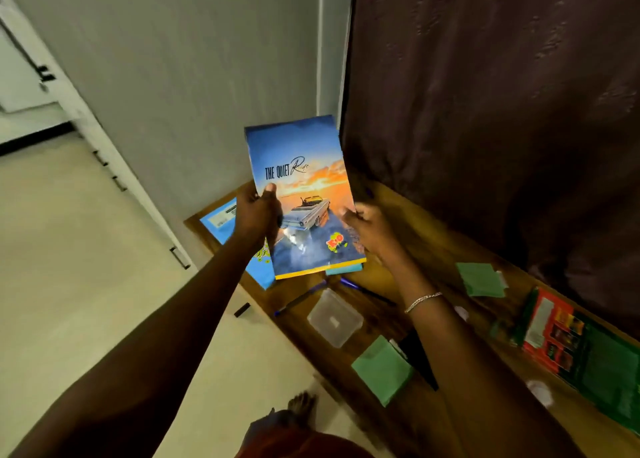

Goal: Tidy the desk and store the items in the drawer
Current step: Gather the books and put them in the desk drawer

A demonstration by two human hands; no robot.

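At the far left of the wooden desk point(433, 239) we see a blue book point(217, 220) lying flat. Just right of it, the left hand point(254, 216) grips the left edge of the notebook point(304, 180), its thumb curled over the front cover and its fingers hidden behind. The notebook is lifted above the desk's left end, cover tilted towards us. The right hand point(369, 230) pinches its right edge with curled fingers; a bracelet point(423, 300) circles that wrist. Below, blue pens point(301, 296) and a clear plastic case point(334, 317) lie on the wood. Further right we find a near green pad point(382, 367), a far green pad point(481, 279) and a red and green box point(550, 333).
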